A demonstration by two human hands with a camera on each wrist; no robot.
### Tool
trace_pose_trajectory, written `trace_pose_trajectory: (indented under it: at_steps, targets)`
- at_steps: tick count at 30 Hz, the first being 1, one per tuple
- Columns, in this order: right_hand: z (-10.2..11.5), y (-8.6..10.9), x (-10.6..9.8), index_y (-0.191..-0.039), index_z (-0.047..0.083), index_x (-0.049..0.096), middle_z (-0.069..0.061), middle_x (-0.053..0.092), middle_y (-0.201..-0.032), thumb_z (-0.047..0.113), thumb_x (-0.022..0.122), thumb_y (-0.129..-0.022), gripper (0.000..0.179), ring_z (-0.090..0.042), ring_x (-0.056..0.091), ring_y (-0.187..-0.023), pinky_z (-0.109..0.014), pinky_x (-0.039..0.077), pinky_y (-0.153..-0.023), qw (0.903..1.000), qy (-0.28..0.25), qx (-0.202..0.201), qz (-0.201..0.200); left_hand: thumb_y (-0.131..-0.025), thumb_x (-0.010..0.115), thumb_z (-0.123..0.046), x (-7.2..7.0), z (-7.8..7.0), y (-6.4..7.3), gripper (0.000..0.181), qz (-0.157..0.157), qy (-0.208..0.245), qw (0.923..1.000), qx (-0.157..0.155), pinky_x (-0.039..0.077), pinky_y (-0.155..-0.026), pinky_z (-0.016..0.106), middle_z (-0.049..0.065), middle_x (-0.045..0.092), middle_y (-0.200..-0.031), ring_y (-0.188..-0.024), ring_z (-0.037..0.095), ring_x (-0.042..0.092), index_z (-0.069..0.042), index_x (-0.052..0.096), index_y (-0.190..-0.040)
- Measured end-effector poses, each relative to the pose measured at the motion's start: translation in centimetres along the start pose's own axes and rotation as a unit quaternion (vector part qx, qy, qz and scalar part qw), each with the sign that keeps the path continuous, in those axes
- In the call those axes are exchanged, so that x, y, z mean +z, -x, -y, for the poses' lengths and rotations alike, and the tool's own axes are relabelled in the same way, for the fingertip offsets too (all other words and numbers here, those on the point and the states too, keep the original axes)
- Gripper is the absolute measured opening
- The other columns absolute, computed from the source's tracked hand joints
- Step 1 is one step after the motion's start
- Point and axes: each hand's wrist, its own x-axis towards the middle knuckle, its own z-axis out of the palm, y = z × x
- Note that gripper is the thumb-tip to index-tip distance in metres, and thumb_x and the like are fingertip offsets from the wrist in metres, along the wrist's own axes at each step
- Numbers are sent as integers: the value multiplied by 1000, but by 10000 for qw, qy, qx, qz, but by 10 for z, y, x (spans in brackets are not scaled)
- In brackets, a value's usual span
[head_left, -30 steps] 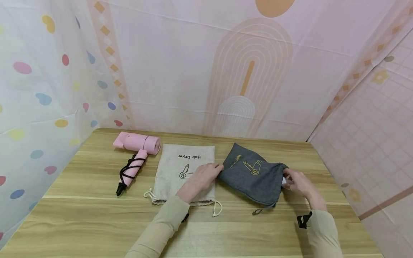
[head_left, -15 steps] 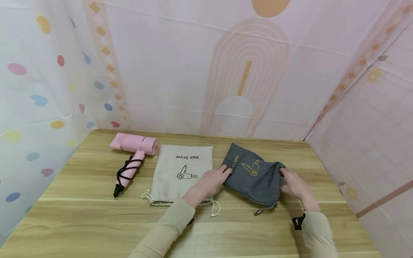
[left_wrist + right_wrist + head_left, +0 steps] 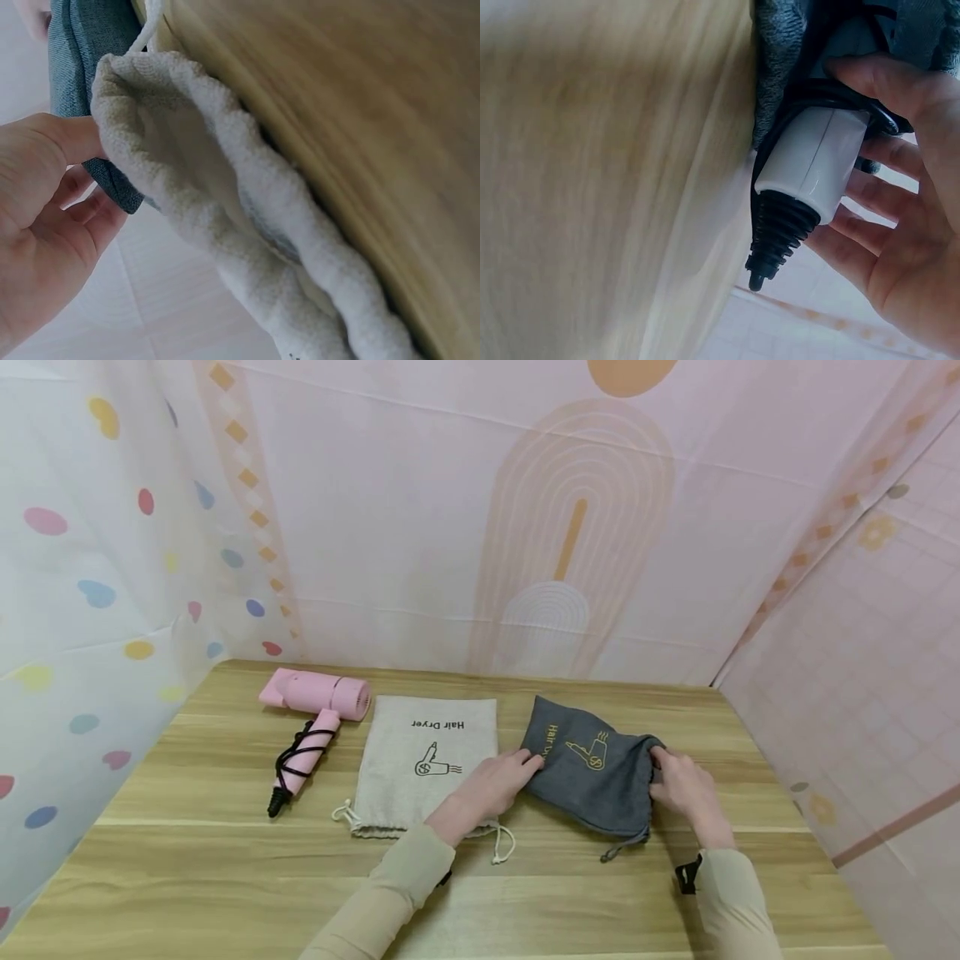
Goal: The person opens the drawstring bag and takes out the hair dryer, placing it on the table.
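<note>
A dark grey drawstring bag (image 3: 581,789) with a yellow hair dryer print lies tilted on the right half of the table. Its left edge is pinched between the thumb and fingers of my left hand (image 3: 491,785), which reaches over the cream bag. At the grey bag's mouth is my right hand (image 3: 690,793). It grips the white handle of a hair dryer (image 3: 810,154), wrapped in black cord (image 3: 832,94). The handle's end, with its black ribbed cord sleeve (image 3: 780,229), sticks out of the mouth; the dryer's head is hidden inside the cloth.
A cream drawstring bag (image 3: 393,768) with a black hair dryer print lies flat beside the grey one. Further left is a pink hair dryer (image 3: 318,693) with black cord wound round its handle. Patterned curtains (image 3: 390,527) hang behind the wooden table (image 3: 225,877).
My left hand has shifted right along with the grey bag's near left corner. My right hand has moved slightly left, and the white handle no longer shows in the head view.
</note>
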Motion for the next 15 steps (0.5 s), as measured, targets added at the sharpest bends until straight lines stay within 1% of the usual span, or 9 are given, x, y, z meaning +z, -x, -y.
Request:
trace_pose_trajectory:
  at_steps: [5,10,15]
  targets:
    - [2,0,-1,-123,-2,55,-26,62,-110,8,61,-74,50,-40,63,-80,-44,47,-55,9999,148,63,-6,-81,68,0,-2,-2,2,43,22,-64,10000,-62,55,-76,32,5,62,-109,-97,20,63,-14,53,-119]
    - [4,0,-2,-126,-2,54,-27,62,-110,10,61,-75,53,-34,61,-72,-40,44,-51,9997,237,82,77,-80,69,-2,-3,-2,4,43,4,-175,9998,-26,55,-74,32,4,63,-107,-93,21,64,-14,53,-118]
    - [2,1,-3,-116,0,58,-21,66,-95,9,59,-74,43,-25,54,-61,-34,39,-48,9998,137,83,73,-81,68,-2,-6,-4,6,40,-14,-162,9998,106,55,-74,32,5,64,-107,-93,20,64,-14,54,-117]
